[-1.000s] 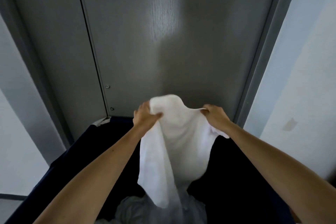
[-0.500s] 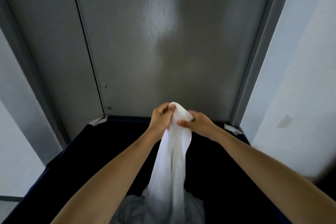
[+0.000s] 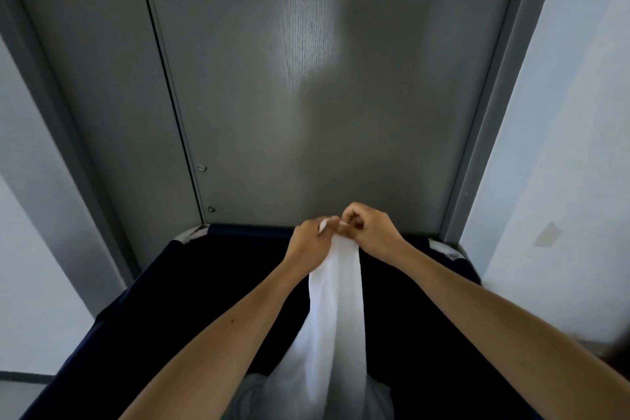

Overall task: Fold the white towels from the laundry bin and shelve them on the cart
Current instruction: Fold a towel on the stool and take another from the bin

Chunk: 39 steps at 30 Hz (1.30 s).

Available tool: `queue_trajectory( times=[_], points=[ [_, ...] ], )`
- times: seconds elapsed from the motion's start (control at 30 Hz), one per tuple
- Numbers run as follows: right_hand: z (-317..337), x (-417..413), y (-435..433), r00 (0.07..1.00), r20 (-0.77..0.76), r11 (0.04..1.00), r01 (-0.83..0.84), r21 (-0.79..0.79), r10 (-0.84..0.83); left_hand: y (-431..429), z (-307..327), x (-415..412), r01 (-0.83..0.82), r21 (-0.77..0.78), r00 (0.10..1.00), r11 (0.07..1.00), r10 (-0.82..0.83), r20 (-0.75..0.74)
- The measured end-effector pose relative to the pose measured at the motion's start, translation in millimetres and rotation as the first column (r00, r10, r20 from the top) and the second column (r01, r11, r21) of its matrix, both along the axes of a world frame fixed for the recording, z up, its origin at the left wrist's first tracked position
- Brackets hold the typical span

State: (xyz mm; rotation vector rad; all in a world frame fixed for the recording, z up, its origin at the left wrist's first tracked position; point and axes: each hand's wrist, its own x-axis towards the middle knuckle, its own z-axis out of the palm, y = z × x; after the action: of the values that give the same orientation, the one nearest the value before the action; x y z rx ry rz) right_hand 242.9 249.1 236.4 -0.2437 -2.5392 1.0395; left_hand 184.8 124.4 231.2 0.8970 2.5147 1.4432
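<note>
Left hand (image 3: 312,240) and right hand (image 3: 370,230) side by side at frame centre, fingers curled, both pinching top edge of white towel (image 3: 335,300). Towel hangs in narrow strip down into dark laundry bin (image 3: 191,286), lower end meeting pale heap of more towels (image 3: 245,395) at bottom centre. Grey door (image 3: 306,78) behind bin.

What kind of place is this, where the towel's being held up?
Probably a back-of-house laundry or housekeeping area, perhaps in a hotel. A dark navy fabric laundry bin stands before a grey wood-grain door between pale walls, and the left hand and right hand pinch a long white towel above it.
</note>
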Motion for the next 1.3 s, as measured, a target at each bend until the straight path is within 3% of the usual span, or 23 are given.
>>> queue_trajectory(
  times=[0.1,0.17,0.23,0.33,0.4,0.43,0.53,0.6,0.73,0.8,0.9,1.1,1.17,1.3],
  points=[
    [-4,-1,-4,1.000,-0.017,0.981,0.004,-0.192,-0.007,-1,12,6,-0.076,0.093,0.997,0.993,0.074,0.020],
    [-8,1,-5,0.996,-0.015,0.911,-0.086,-0.404,0.087,0,25,10,-0.138,0.213,0.990,0.967,0.125,0.072],
    [-18,5,-4,0.985,0.014,0.849,-0.141,-0.509,0.172,-3,42,9,-0.209,0.344,0.977,0.915,0.180,0.114],
    [-36,17,6,0.966,0.128,0.840,-0.126,-0.528,0.226,-17,72,-8,-0.389,0.549,0.919,0.739,0.269,0.289],
    [-46,21,20,0.956,0.240,0.919,-0.064,-0.389,0.168,-36,85,-24,-0.482,0.651,0.874,0.586,0.265,0.408],
    [-48,22,26,0.961,0.263,0.954,-0.005,-0.301,0.088,-46,86,-32,-0.503,0.656,0.863,0.563,0.291,0.412],
    [-40,23,29,0.968,0.193,0.956,0.202,-0.213,-0.162,-71,53,-42,-0.585,0.452,0.807,0.674,0.539,0.240],
    [-29,22,16,0.973,0.080,0.947,0.228,-0.225,-0.215,-77,23,-32,-0.581,0.389,0.808,0.715,0.564,0.170],
    [-7,24,-28,0.966,-0.185,0.937,0.115,-0.330,-0.183,-59,-6,17,-0.239,0.214,0.968,0.947,0.217,0.123],
    [0,29,-47,0.956,-0.250,0.934,0.054,-0.354,-0.150,-46,-18,43,-0.048,0.153,0.992,0.987,0.028,0.127],
    [3,40,-61,0.959,-0.266,0.911,-0.027,-0.412,-0.093,-38,-29,67,-0.006,0.163,0.983,0.987,-0.023,0.180],
    [-17,55,-61,0.962,-0.221,0.893,0.044,-0.448,-0.158,-38,-45,86,-0.005,0.170,0.985,0.985,-0.025,0.171],
    [-29,56,-59,0.969,-0.215,0.864,-0.002,-0.503,-0.124,-39,-46,90,-0.092,0.299,0.979,0.950,0.032,0.200],
    [-61,66,-60,0.985,-0.167,0.892,-0.119,-0.437,0.049,-43,-26,84,-0.252,0.567,0.956,0.784,0.110,0.274]
  ],
)
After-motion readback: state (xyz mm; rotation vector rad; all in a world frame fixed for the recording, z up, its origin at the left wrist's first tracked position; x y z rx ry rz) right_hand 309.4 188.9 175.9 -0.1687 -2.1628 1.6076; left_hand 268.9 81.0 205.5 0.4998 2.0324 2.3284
